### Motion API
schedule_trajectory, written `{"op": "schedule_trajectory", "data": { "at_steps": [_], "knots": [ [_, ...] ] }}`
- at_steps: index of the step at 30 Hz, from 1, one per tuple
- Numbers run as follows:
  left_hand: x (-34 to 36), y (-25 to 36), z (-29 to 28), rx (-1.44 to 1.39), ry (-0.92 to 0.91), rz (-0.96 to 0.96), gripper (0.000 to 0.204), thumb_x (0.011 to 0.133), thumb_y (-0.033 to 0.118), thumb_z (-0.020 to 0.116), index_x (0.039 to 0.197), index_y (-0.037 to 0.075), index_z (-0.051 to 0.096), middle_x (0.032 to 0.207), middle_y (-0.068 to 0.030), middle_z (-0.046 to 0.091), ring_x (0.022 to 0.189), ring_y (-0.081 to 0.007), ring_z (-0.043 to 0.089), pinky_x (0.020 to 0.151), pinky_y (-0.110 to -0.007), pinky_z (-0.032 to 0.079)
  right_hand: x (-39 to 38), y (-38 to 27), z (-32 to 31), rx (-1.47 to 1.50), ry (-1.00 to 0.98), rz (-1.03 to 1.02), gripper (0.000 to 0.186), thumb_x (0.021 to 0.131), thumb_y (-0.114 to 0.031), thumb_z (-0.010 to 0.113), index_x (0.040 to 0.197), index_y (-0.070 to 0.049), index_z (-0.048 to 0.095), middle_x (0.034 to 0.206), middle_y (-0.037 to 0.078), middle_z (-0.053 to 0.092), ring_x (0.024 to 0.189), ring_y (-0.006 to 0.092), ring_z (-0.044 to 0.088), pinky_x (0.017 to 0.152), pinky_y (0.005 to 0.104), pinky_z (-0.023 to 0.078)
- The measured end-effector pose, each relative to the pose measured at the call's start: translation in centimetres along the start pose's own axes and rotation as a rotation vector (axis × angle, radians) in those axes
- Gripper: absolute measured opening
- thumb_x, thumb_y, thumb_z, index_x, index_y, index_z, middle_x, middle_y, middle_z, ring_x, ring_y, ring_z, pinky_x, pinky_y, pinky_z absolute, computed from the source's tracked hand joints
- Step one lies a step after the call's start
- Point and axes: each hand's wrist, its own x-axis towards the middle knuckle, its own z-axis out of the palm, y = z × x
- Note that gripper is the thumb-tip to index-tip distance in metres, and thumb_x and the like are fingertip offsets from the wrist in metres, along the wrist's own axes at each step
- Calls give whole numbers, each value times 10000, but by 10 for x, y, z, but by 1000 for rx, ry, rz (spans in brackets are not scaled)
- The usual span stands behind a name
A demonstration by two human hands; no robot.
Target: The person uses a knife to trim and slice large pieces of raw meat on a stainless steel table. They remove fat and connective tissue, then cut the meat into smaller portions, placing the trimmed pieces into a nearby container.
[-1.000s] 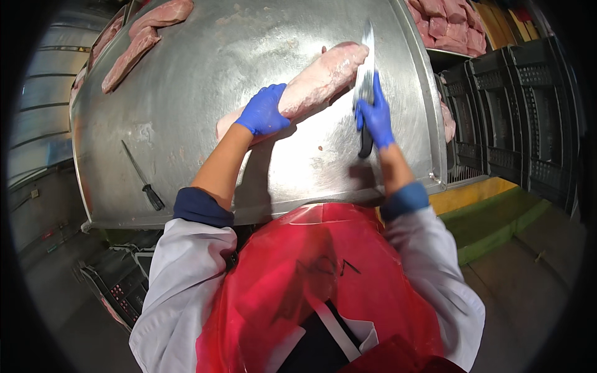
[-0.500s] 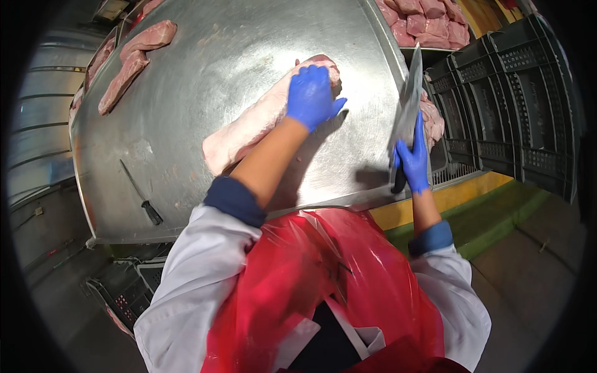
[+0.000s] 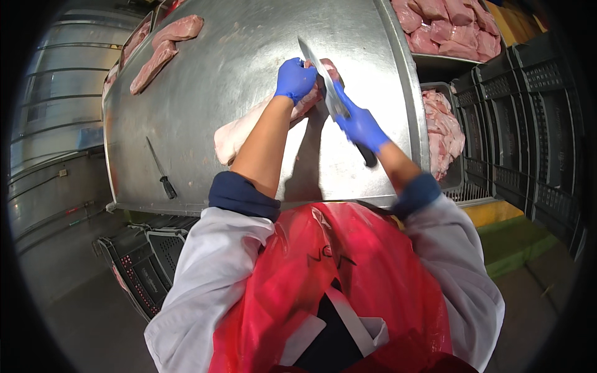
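A long, pale pork loin (image 3: 238, 133) lies slantwise on the steel table (image 3: 249, 37). My left hand (image 3: 295, 81), in a blue glove, has its fingers curled on the loin near its far end, and a little meat shows by the fingertips. In my gloved right hand (image 3: 362, 127) is a large knife (image 3: 322, 76), gripped by its dark handle. Its long blade points away and to the left, crossing over the loin's far end right beside my left fingers. Whether the edge touches the meat cannot be made out.
A thin sharpening steel (image 3: 160, 169) with a black handle lies at left. Meat strips (image 3: 155, 64) rest at the far left. On the right stand a tray of meat chunks (image 3: 453, 26), a tub of trimmings (image 3: 440, 133) and black crates (image 3: 528, 118).
My right hand has swung the knife from the table's right edge in over the loin. My left hand has shifted slightly on the meat, and the view has shifted a little.
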Motion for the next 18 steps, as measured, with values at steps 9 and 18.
{"op": "schedule_trajectory", "data": {
  "at_steps": [9,18],
  "knots": [
    [11,-1,-23,-293,22,-1,152,827,140,667,825,-11,680,757,-76,668,668,-136,619,621,-283,495,41,-26,-11,84,-148,-13,740,938,-227,558,1588,-317,217,853,137,677,645,211,668,641,339,565],
    [8,11,-57,-605,-96,1,103,836,101,687,815,8,649,720,-59,637,638,-130,589,601,-255,467,59,-32,13,59,-242,-15,735,954,-228,523,1597,-312,176,768,158,665,540,197,616,590,338,552]
  ]
}}
